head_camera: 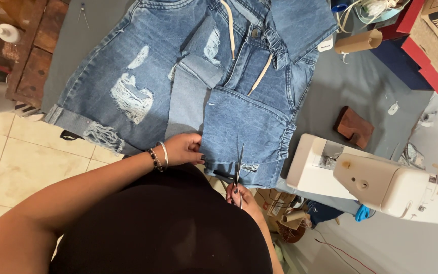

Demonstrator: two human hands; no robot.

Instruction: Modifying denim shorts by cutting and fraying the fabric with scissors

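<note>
**Scissors at the hem of ripped jeans**

A grey counter (361, 86) carries ripped blue jeans (143, 61), spread from 10 to 1 o'clock, with a cream drawstring at the waistband. At 4 o'clock stands a white sewing machine (381, 182); a brown block (353, 127) lies near it at 2 o'clock. A red box (432, 56) sits at the top right corner. The left hand (181, 148), bracelets on the wrist, pinches the lower denim edge, its grip closed on the cloth. The right hand (242, 198) holds scissors (239, 165), blades pointing up at 12 o'clock, touching the hem.
</note>
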